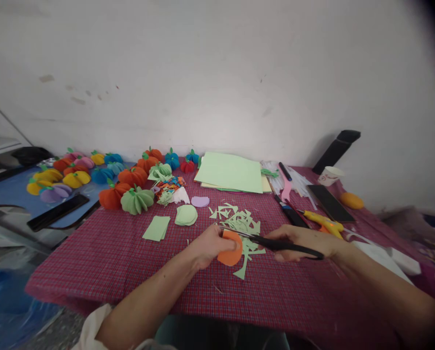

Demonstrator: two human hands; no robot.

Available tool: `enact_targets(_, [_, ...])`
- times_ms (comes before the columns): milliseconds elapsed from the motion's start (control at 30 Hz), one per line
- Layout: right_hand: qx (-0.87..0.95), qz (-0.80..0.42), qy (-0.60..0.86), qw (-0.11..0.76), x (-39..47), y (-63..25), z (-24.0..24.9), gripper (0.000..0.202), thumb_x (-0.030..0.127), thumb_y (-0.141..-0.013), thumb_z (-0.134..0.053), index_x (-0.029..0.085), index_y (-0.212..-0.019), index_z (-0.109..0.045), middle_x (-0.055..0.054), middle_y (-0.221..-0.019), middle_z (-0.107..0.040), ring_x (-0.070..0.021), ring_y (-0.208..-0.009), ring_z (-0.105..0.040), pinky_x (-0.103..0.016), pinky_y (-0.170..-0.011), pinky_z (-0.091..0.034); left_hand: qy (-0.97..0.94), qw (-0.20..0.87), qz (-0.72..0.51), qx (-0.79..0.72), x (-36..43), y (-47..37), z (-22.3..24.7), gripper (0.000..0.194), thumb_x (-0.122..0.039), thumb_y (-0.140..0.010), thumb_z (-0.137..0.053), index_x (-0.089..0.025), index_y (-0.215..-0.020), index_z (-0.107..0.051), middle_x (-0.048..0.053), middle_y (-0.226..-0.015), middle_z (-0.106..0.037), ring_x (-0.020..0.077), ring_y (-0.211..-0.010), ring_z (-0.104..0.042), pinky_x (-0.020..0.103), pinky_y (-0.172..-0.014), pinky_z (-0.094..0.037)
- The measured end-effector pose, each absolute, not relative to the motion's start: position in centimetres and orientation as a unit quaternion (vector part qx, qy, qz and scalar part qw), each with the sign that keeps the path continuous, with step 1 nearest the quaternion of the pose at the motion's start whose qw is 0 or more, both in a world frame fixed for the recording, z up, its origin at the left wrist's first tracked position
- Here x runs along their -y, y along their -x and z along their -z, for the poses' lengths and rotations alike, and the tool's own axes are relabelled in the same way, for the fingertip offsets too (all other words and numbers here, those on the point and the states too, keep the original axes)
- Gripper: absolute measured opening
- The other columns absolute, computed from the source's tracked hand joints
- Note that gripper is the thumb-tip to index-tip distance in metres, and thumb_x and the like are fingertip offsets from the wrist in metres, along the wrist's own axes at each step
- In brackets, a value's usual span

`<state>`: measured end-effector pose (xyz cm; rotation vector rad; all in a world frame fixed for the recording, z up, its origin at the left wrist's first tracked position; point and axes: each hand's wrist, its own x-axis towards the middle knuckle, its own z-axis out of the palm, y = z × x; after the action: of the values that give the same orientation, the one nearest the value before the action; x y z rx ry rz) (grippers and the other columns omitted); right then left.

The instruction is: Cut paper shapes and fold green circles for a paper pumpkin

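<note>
Orange paper [229, 249], pinched in left grip [217, 243], lies left of the scissors [276, 243] in closed right grip [294, 242].

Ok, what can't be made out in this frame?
Head view: part of the orange paper, behind the left hand.
Head view: exactly where the scissors meet it, too small and blurred.
Head view: print on the cup, too small to read.
Head view: lower sheets, mostly covered by the top green sheet.
Head view: purple item, cut off by the right edge.
</note>
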<state>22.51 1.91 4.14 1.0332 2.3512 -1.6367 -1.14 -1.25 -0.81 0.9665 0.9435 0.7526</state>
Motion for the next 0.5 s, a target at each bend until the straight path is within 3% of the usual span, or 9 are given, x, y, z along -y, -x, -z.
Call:
enact_targets(267, [-0.785, 0.518, -0.338, 0.046, -2.1, -22.48, -4.9, 0.033, 0.039, -0.076, -0.054, 0.014, -0.095, -0.06, 0.003, -0.056, -0.04, -0.0069, -0.048, -0.034, -0.021, -0.042, -0.026, -0.451, 0.714, -0.33, -0.422, 1.36, 1.14, 0.63, 0.011, -0.016, -0.048, -0.062, -0.011, -0.057, -0.057, -0.002, -0.051, -0.053, 0.0082, -0.048, -0.047, 0.021, -0.048, -0.034])
enact_targets(500, [-0.794, 0.505, -0.331, 0.069, -2.51, -22.54, -5.13, 0.021, 0.033, -0.076, -0.054, 0.014, -0.079, -0.059, 0.003, -0.055, -0.041, -0.0068, -0.048, -0.035, -0.02, -0.043, -0.026, -0.452, 0.707, -0.331, -0.432, 1.44, 1.04, 0.47, 0.01, -0.014, -0.047, -0.06, -0.012, -0.056, -0.056, -0.002, -0.051, -0.053, 0.0091, -0.047, -0.047, 0.022, -0.048, -0.034])
